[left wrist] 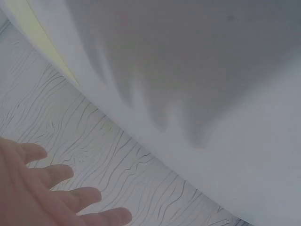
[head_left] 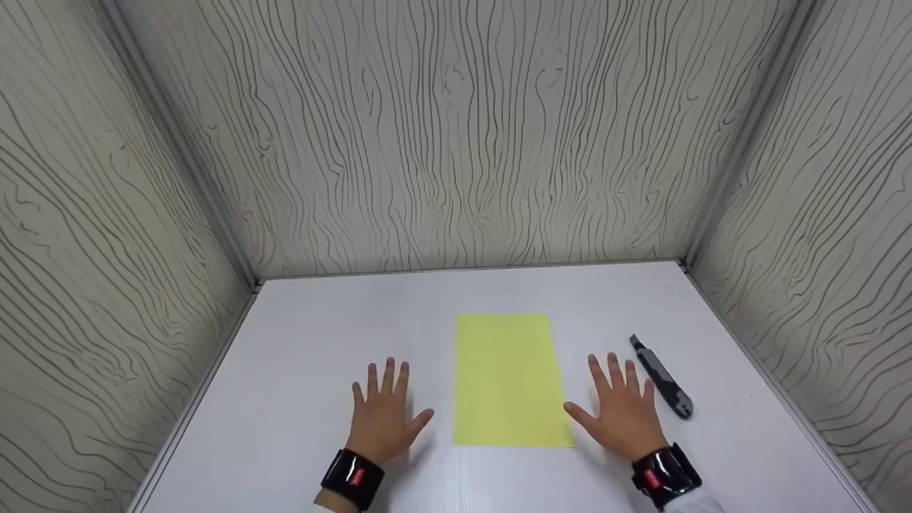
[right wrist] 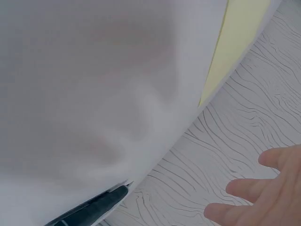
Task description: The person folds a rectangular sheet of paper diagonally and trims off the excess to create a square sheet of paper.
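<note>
Your left hand [head_left: 385,422] and right hand [head_left: 628,425] hover spread and holding nothing — one on each side of the yellow paper [head_left: 507,381], the knife [head_left: 662,377] farther off to its right. Pressing the paper flat and gripping the knife well back from its tip looks safest.

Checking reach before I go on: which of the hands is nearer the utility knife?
Right. The right hand is just left of the utility knife; the left hand is farther off, on the far side of the yellow sheet.
</note>
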Demonstrator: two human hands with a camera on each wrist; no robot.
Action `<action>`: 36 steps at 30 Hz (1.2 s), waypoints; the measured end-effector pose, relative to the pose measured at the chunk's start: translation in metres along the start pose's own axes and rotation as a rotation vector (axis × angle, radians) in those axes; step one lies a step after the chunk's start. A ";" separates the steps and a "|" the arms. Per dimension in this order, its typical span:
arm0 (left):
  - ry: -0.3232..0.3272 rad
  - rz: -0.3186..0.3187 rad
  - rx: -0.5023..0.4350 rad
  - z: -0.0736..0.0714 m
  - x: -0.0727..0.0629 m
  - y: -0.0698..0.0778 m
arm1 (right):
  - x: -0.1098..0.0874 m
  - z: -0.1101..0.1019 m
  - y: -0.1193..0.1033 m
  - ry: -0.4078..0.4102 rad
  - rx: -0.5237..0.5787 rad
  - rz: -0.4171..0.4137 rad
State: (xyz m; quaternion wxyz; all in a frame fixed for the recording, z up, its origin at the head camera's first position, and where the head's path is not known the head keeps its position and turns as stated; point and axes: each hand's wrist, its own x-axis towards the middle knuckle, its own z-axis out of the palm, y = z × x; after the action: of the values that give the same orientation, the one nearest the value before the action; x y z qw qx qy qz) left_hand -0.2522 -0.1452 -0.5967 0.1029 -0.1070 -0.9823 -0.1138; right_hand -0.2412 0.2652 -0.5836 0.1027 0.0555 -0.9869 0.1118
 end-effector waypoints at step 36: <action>-0.288 0.372 0.101 0.036 0.037 0.100 | 0.015 0.042 -0.081 -0.305 0.141 -0.169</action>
State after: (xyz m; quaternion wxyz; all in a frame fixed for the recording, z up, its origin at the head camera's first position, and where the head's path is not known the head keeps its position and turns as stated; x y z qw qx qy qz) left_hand -0.2706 -0.0344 -0.6026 -0.0136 -0.2962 -0.9546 -0.0273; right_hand -0.2529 0.1761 -0.6034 -0.0430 0.1615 -0.9725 0.1619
